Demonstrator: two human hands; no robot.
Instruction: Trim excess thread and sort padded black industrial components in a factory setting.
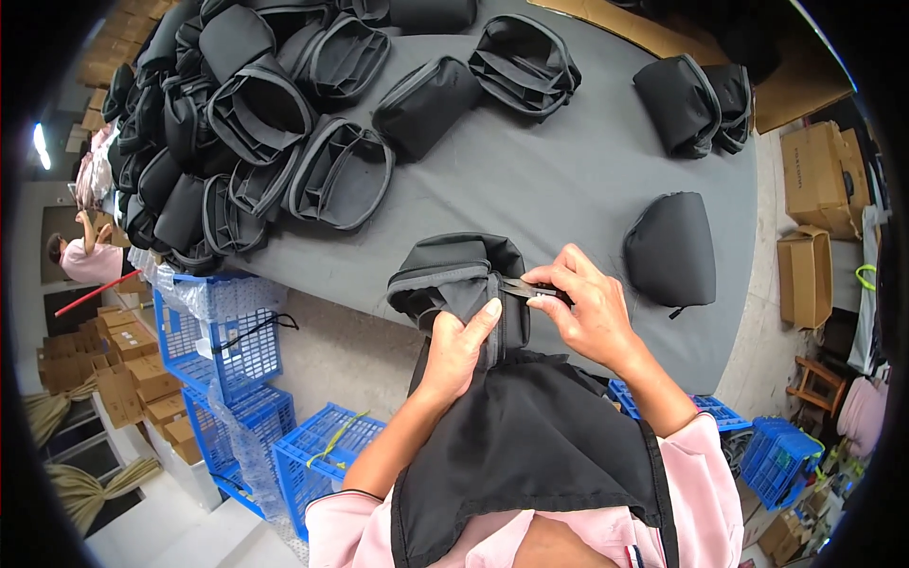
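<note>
A black zippered pouch (445, 254) is at the table's near edge, right in front of me. My left hand (454, 352) is closed on its near side, thumb pressed along the edge by the zipper. From the right, my right hand (595, 310) grips a small pair of thread snips (519, 287) between thumb and fingers. The tips of the snips touch or nearly touch the pouch's zipper seam, just beyond my left thumb. Whether a thread lies between the blades is too small to tell.
Many black pouches (256, 114), several gaping, are heaped at the far left of the grey table (568, 180). More pouches (670, 248) lie to the right. Blue crates (222, 331) stand at the left, below table height. Cardboard boxes (822, 180) are at the right. A person (90, 256) is far left.
</note>
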